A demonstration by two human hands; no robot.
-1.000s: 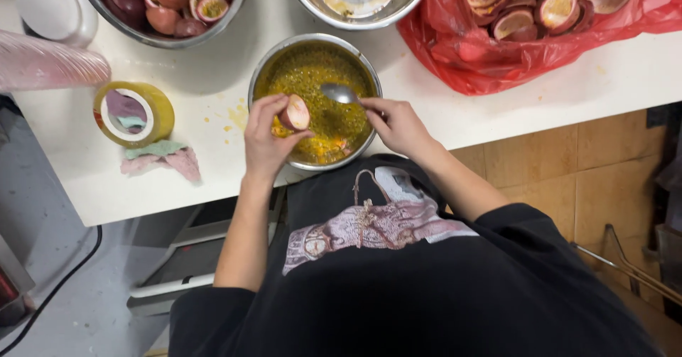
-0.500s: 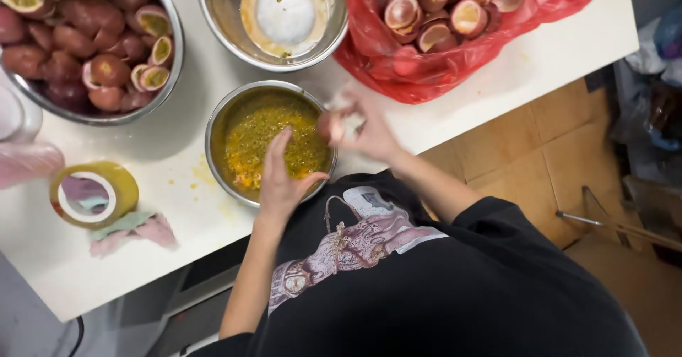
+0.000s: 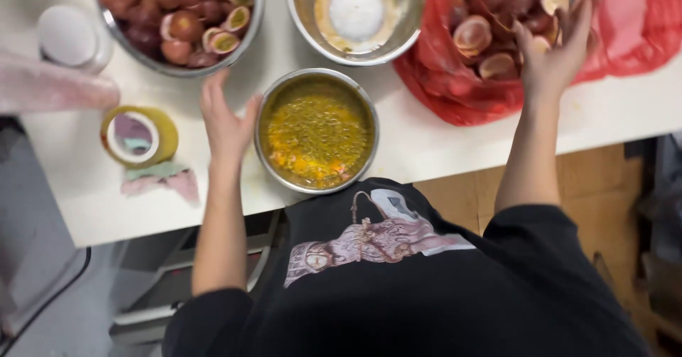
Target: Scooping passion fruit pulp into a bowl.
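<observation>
Nearest the body, the small steel bowl of yellow pulp (image 3: 317,131) sits at the tabletop (image 3: 426,151) edge. A second ago both hands were over it, the left one holding a fruit half and the right one scooping with a spoon; now neither is above it. Left hand (image 3: 226,119) is beside the bowl's left rim, fingers spread wide and empty, pointing up toward the big bowl of whole and cut purple fruit (image 3: 177,19). The scooped half is no longer in it. Right hand (image 3: 553,51) has swung out over the red plastic bag of empty shells (image 3: 526,41), open and blurred; a thin spoon handle seems to show above it, so I cannot tell whether it grips anything. Reads as one half emptied and discarded, next fruit being fetched. Farther back: a steel bowl with a white lid-like disc (image 3: 357,12). Left side: a yellow tape roll (image 3: 140,135) and a crumpled cloth (image 3: 162,179).
</observation>
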